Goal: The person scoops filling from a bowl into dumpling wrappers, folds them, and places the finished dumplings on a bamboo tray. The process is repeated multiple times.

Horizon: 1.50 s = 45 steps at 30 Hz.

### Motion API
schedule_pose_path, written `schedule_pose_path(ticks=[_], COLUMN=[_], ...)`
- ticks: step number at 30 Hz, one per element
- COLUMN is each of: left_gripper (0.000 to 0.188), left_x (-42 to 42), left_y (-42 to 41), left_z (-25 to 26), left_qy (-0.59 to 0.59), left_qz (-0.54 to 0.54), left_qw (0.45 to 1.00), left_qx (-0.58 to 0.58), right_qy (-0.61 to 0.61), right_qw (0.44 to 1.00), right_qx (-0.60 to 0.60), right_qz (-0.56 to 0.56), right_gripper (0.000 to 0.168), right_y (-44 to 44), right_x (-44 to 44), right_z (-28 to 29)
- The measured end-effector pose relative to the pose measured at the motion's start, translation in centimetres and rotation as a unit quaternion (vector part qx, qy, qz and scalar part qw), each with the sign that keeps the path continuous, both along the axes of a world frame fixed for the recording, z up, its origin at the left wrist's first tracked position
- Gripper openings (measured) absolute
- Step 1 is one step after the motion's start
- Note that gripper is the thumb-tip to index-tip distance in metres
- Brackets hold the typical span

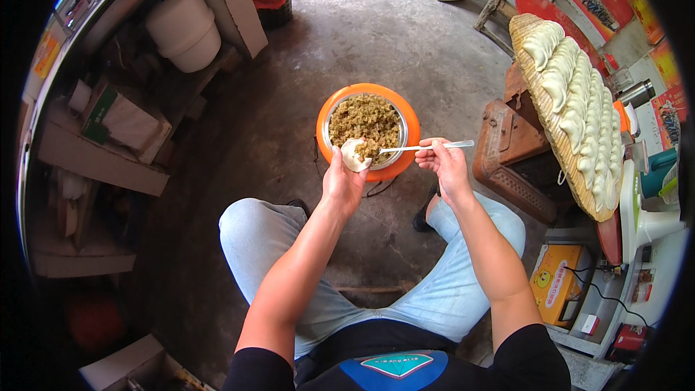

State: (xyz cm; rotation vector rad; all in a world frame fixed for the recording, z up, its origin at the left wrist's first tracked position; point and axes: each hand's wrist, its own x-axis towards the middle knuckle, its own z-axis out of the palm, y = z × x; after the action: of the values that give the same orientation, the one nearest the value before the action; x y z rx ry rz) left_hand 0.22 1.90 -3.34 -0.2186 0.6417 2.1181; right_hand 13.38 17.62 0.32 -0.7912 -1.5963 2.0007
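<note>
A round dough wrapper (352, 159) lies in my left hand (345, 184), held between thumb and fingers over the near edge of a metal bowl (404, 131). Minced filling (361, 117) fills that bowl, which rests on an orange round stool or basin (414, 114). My right hand (444, 165) grips the handle of a metal spoon (415, 147) by thumb and fingers. The spoon points left, and its tip meets a lump of filling (367, 149) on the wrapper. The spoon's bowl is mostly covered by the filling.
To the right, a woven tray (524, 57) carries rows of folded dumplings (583, 114). Beneath it stands a rusty brown metal appliance (510, 146). A yellow box (555, 277) sits at lower right. Shelves (103, 174) line the left, and a red-lined bin (273, 2) stands farther off.
</note>
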Motion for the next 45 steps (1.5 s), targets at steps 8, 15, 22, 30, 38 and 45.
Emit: schedule_pose_path(ticks=[8,15,22,30,38,45], left_gripper=[0.050,0.052,0.057,0.059,0.065,0.073], left_x=[0.5,0.4,-0.8,-1.0,-0.6,0.3], left_y=[-0.1,0.0,-0.1,-0.6,-2.4,-2.4], left_z=[0.9,1.1,1.1,0.5,2.0,3.7], left_qy=[0.006,0.027,0.031,0.019,0.051,0.010], left_qz=[-0.007,-0.011,-0.005,0.001,-0.156,-0.266], left_qw=[1.000,0.999,0.995,0.999,0.984,0.960], left_qx=[-0.017,0.029,0.096,0.047,0.068,0.092], right_qy=[-0.001,0.060,0.039,0.069,0.065,0.070], right_qw=[0.959,0.746,0.586,0.636,0.973,0.974], right_qx=[0.284,0.657,0.794,0.757,0.220,0.193], right_qz=[-0.005,0.089,0.161,0.133,0.028,0.099], right_gripper=[0.027,0.016,0.021,0.022,0.031,0.029], right_y=[-1.5,-4.0,-6.8,-6.3,-1.5,2.0], right_x=[-0.3,-0.1,0.0,0.7,1.2,2.0], right_z=[1.5,3.2,1.8,3.5,3.9,3.8])
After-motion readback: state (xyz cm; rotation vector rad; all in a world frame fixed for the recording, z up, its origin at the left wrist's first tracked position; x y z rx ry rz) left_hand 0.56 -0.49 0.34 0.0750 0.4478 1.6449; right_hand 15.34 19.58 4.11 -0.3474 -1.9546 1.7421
